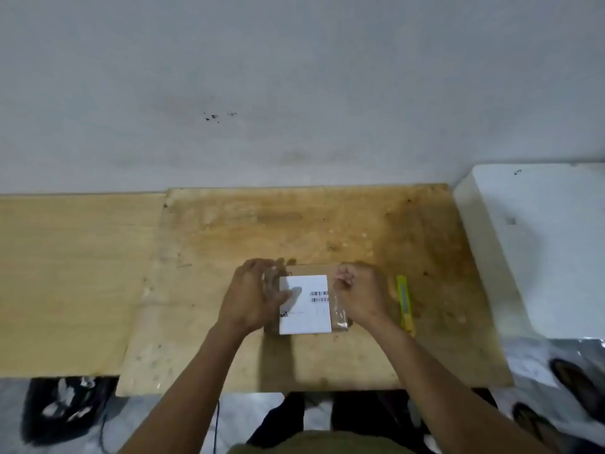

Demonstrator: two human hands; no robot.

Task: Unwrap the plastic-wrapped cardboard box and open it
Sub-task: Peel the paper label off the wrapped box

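1. While I watch from the head camera, the cardboard box (304, 304), white label up, lies under clear plastic wrap (340, 314) on the stained wooden board (229, 322).
2. My left hand (250, 294) rests on the box's left side, fingers loosely spread.
3. My right hand (360, 294) curls at its right edge, fingers pinching the wrap.
4. Just right lies a yellow utility knife (405, 303).

White barcoded label (304, 304), yellow-green cutter (405, 303)

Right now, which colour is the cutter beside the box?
Yellow-green cutter, seen in the head view.
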